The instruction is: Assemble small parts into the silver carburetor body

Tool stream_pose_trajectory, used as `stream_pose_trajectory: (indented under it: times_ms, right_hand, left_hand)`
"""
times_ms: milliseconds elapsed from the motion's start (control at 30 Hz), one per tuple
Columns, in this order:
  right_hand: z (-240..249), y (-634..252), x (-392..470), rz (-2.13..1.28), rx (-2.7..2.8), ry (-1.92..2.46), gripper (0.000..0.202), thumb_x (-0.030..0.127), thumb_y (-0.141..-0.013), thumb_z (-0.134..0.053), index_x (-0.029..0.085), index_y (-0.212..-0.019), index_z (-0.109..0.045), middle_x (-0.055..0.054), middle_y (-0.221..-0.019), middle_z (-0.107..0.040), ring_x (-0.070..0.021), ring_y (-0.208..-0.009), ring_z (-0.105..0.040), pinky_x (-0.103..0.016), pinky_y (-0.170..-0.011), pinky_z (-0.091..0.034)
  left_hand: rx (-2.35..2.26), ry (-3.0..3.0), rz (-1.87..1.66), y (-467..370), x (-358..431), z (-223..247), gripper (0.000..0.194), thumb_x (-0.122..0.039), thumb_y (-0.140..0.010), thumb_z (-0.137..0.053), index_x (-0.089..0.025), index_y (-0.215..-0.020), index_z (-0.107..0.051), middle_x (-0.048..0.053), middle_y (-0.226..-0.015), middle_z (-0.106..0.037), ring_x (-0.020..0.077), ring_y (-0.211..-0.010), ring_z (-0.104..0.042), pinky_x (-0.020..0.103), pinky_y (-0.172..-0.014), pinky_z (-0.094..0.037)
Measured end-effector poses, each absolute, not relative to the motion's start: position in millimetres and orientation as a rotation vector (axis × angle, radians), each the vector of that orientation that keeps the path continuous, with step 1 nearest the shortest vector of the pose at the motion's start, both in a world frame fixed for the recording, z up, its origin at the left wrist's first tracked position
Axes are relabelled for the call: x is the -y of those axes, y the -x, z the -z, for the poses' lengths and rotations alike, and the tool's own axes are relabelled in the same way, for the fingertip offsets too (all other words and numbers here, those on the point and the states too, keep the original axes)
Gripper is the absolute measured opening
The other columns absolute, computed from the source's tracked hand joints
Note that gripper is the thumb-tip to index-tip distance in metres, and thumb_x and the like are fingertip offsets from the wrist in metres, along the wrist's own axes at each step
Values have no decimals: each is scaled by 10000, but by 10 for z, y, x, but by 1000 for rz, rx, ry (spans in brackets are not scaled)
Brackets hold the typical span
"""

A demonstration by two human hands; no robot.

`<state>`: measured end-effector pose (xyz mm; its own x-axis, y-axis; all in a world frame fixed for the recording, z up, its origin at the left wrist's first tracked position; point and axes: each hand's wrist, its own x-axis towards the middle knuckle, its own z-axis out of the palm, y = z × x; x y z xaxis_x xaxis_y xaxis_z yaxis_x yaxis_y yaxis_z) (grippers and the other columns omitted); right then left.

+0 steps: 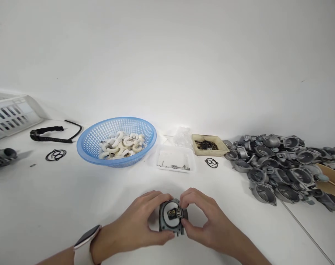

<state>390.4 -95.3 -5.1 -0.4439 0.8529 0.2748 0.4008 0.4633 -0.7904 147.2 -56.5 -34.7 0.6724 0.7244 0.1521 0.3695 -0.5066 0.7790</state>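
Left hand [141, 222], half-curled, clasps the metal housing [172, 216]; right hand [207, 219] pinches its right edge. Likely rigid, weighty: hold outer walls.

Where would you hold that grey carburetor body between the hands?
I'd take the carburetor body by its outer edges, from the left, thumb near and fingers far, as the left hand does. Its open side faces up, so that likely leaves the white piece inside uncovered; the right hand occupies the right side.
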Motion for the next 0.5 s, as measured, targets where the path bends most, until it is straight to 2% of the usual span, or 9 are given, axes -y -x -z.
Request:
stream_pose_trajectory:
  times_ms: [500]
  right_hand:
    - [87,-3892,955,-875,2028,1020,333,5,-798,-566,276,-989,-530,17,-971,-604,-168,-883,-596,-278,-777,-496]
  left_hand:
    - [-855,-2131,-632,-1472,599,324,638,-217,-685,-891,-278,-1265,-632,10,-1107,-718,255,-995,-672,360,-893,-524]
